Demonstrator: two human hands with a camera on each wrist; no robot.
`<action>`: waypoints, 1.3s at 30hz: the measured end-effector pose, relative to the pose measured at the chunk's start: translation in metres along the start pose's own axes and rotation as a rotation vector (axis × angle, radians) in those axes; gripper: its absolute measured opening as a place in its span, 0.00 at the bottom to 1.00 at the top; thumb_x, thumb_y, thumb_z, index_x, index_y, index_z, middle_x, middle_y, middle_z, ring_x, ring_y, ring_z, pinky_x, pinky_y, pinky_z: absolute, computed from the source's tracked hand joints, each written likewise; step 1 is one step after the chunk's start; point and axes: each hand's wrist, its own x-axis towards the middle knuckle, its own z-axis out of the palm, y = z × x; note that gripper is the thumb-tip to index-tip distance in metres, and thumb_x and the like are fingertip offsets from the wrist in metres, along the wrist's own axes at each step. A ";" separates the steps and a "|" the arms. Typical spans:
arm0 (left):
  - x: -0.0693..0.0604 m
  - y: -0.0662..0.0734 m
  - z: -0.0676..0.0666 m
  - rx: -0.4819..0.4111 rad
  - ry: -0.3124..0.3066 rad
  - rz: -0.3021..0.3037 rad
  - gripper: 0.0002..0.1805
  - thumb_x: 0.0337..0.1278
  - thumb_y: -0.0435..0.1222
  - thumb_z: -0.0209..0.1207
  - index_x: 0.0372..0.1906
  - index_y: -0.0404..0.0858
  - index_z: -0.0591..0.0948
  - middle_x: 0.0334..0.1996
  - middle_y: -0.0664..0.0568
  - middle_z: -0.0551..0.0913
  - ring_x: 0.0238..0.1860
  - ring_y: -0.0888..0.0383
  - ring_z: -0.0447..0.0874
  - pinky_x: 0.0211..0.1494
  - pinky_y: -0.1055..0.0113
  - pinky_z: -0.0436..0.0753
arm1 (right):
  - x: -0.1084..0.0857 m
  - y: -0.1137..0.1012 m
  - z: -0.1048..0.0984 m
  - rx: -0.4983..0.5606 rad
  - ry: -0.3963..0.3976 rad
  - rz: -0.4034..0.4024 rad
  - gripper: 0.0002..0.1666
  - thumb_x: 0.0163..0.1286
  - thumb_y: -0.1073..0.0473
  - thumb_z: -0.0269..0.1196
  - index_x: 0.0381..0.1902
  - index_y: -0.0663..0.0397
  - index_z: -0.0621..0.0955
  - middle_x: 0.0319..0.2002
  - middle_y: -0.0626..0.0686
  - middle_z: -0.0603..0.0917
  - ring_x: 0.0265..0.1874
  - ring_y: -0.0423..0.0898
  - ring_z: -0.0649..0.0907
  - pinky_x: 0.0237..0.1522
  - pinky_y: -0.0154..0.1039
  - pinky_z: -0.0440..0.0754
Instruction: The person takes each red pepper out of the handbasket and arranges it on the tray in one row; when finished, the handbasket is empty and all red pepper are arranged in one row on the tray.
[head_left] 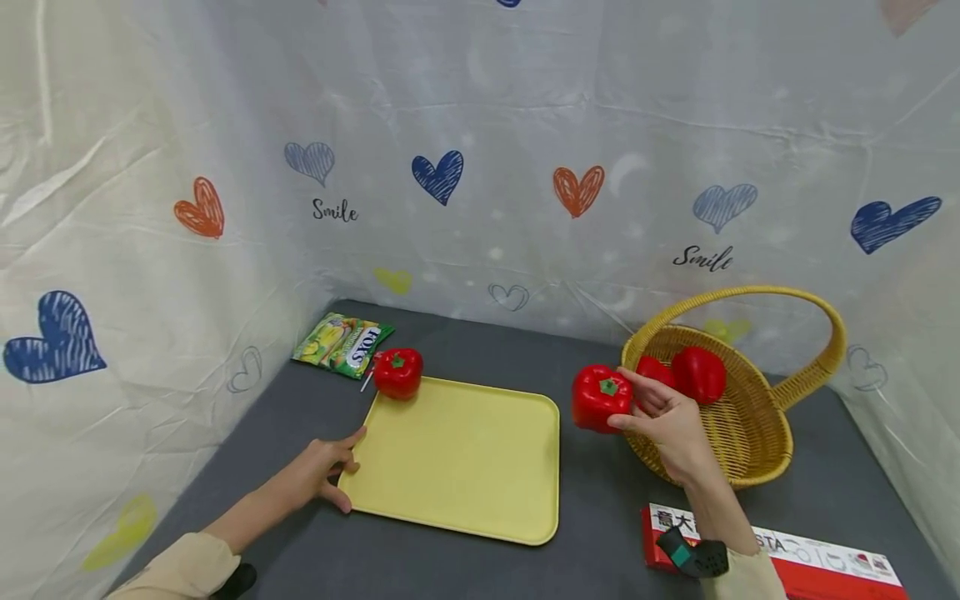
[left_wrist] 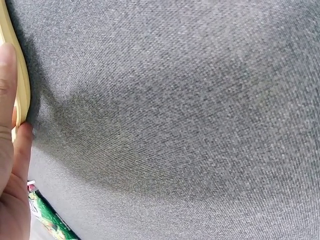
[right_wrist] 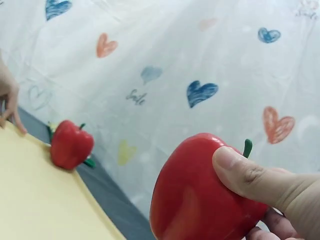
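My right hand [head_left: 663, 423] pinches a red bell pepper [head_left: 601, 398] between thumb and fingers, held between the yellow tray [head_left: 457, 458] and the wicker basket [head_left: 782, 433]. In the right wrist view the thumb lies across that pepper [right_wrist: 200, 195] beside its green stem. At the tray's left edge my left hand [head_left: 322, 471] touches the rim with spread fingers; the left wrist view shows the fingers [left_wrist: 21, 150] against it. Another red pepper [head_left: 398, 373] sits at the tray's far left corner. More red peppers [head_left: 699, 375] lie in the basket.
A green Fox's candy bag [head_left: 342, 343] lies behind the tray's far left corner. A red and white pasta box [head_left: 832, 562] lies in front of the basket, partly under my right forearm. Patterned curtains [head_left: 510, 125] enclose the grey table [head_left: 420, 567] at the back and sides.
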 end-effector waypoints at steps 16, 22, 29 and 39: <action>-0.002 -0.002 0.002 -0.014 0.015 0.010 0.22 0.26 0.46 0.75 0.25 0.35 0.81 0.59 0.21 0.66 0.16 0.72 0.55 0.21 0.75 0.67 | 0.049 0.064 0.065 0.097 -0.093 0.096 0.39 0.51 0.75 0.71 0.63 0.68 0.72 0.64 0.64 0.72 0.64 0.54 0.71 0.53 0.37 0.74; 0.000 -0.003 0.002 -0.011 0.014 -0.001 0.22 0.25 0.47 0.74 0.26 0.35 0.82 0.59 0.21 0.66 0.16 0.72 0.55 0.21 0.75 0.67 | 0.065 0.070 0.093 0.084 -0.085 0.120 0.37 0.49 0.74 0.72 0.60 0.65 0.75 0.62 0.61 0.75 0.63 0.54 0.72 0.54 0.39 0.74; 0.001 -0.003 0.002 -0.003 -0.002 -0.009 0.22 0.25 0.48 0.74 0.26 0.35 0.83 0.60 0.22 0.66 0.25 0.67 0.72 0.26 0.74 0.74 | 0.081 0.078 0.123 0.060 -0.090 0.116 0.36 0.48 0.74 0.73 0.58 0.63 0.78 0.61 0.60 0.76 0.62 0.54 0.73 0.55 0.41 0.73; 0.001 -0.003 0.002 -0.007 -0.006 -0.005 0.23 0.26 0.49 0.73 0.28 0.35 0.83 0.60 0.21 0.66 0.18 0.71 0.62 0.23 0.75 0.70 | 0.096 0.080 0.156 0.075 -0.146 0.059 0.36 0.47 0.76 0.73 0.57 0.65 0.78 0.60 0.60 0.77 0.63 0.55 0.72 0.57 0.42 0.72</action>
